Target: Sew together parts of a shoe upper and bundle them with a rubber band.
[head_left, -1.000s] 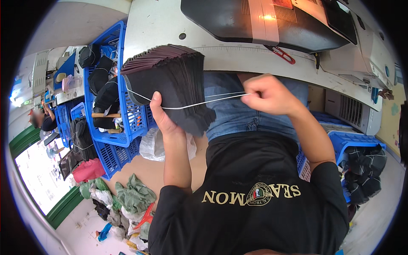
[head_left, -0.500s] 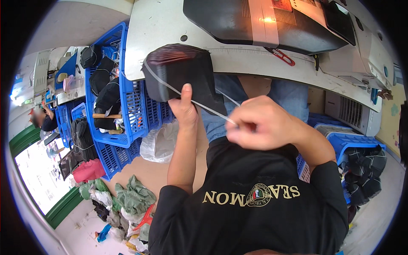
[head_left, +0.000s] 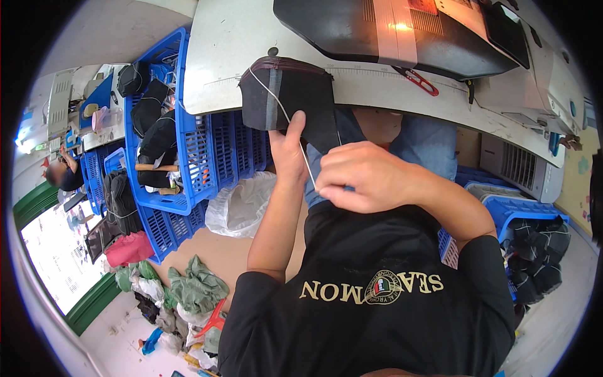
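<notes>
A stack of black fabric pieces [head_left: 308, 100], with dark red edges along its top and a grey strip on its side, is held over the near edge of the white table [head_left: 220, 53]. My left hand [head_left: 289, 151] grips the stack from below, its thumb up against the near side. Around the stack runs a thin pale cord [head_left: 270, 91], slanting across its face and drawn down toward me. My right hand [head_left: 361, 176] is closed on the cord's near end, in front of my black shirt. The underside of the stack and my left fingers are hidden.
Red-handled thread snips [head_left: 416, 80] lie near a dark machine [head_left: 389, 38] on the table. Blue crates [head_left: 191, 151] with black bundles stand at left. A white plastic bag [head_left: 235, 204] and cloth scraps [head_left: 195, 283] lie on the floor. Another crate [head_left: 524, 210] stands right.
The stack and my left hand have shifted right and slightly up, and the stack has turned so its grey strip shows. My right hand has moved slightly left, still drawing the cord.
</notes>
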### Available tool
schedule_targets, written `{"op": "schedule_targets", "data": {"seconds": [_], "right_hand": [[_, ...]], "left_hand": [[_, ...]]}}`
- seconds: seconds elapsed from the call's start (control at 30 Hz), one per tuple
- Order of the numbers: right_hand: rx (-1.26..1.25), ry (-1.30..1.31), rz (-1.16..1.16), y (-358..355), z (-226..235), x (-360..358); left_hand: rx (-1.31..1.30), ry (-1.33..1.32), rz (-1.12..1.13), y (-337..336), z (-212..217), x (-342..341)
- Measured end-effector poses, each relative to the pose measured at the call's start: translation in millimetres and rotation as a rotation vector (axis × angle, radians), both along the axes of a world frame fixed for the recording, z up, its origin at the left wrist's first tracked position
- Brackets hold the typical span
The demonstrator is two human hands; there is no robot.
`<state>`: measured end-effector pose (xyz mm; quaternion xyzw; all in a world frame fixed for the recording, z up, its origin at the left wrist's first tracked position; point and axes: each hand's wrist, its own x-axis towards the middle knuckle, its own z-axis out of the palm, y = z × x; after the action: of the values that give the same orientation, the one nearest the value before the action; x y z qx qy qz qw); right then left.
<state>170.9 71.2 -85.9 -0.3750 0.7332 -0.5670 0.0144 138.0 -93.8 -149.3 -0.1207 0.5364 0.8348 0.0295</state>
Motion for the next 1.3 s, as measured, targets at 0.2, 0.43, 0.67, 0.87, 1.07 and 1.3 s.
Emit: {"op": "schedule_targets", "data": {"seconds": [0.2,0.43,0.67,0.87,1.07,1.3], "right_hand": [[-0.147,-0.694,-0.193,7,-21,-16],[-0.208,-0.64,-0.206,2,-24,-21],[-0.16,-0.559,-0.262,-4,-26,-26],[-0.122,-0.543,-0.357,-14,-24,-42],[0.014,-0.499,-0.416,-18,-16,-51],[0.141,-0.159,-0.607,-27,-34,-67]], "left_hand": [[0.093,0.235,-0.007,1,-14,21],[-0.302,0.251,0.073,10,-27,40],[-0.638,0.315,-0.028,-2,-33,37],[-1.219,0.692,-0.097,-25,-62,33],[-1.313,0.824,-0.084,-23,-45,9],[-0.746,0.496,0.003,-17,-32,17]]}}
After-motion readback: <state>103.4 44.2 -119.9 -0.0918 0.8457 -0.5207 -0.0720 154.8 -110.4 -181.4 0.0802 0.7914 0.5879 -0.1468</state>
